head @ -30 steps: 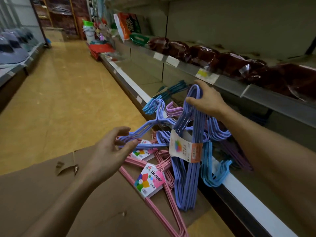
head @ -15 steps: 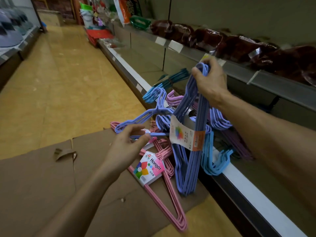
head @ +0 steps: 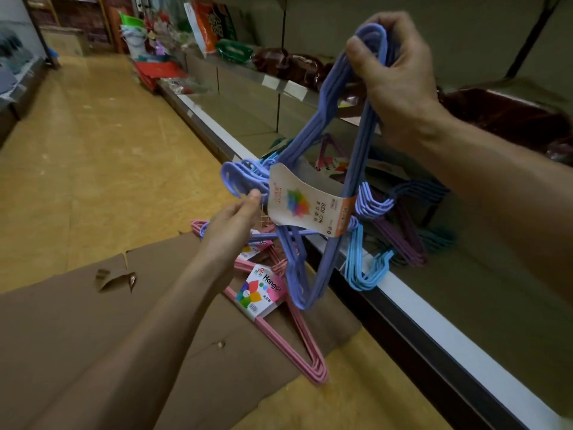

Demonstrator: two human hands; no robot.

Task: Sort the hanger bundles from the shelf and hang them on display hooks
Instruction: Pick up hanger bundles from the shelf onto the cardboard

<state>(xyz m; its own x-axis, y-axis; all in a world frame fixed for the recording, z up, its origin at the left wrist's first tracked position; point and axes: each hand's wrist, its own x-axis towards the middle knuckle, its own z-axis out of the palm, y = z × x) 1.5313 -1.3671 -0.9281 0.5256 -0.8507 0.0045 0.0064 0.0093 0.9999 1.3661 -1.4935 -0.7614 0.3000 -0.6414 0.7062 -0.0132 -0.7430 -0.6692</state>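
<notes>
My right hand (head: 393,79) grips one corner of a periwinkle-blue hanger bundle (head: 319,125) and holds it up in front of the shelf. A white paper label (head: 307,201) wraps the bundle's middle. My left hand (head: 234,221) pinches the bundle's hook ends beside that label. Below lies a pink hanger bundle (head: 291,339) with a "Hanger" label on flattened cardboard (head: 93,336). A light-blue bundle (head: 362,268) hangs over the low shelf's edge (head: 434,318). Purple and teal bundles (head: 406,243) lie on that shelf.
The upper shelf (head: 291,88) carries dark red wrapped packs and price tags. Farther down the aisle stand a green basket (head: 234,51), an orange bag and mixed goods. The yellow floor (head: 93,150) stretches to the left, with another display along the far left.
My right hand has lifted the blue bundle up off the pile. My left hand has risen from the pile and now pinches the bundle's hook ends.
</notes>
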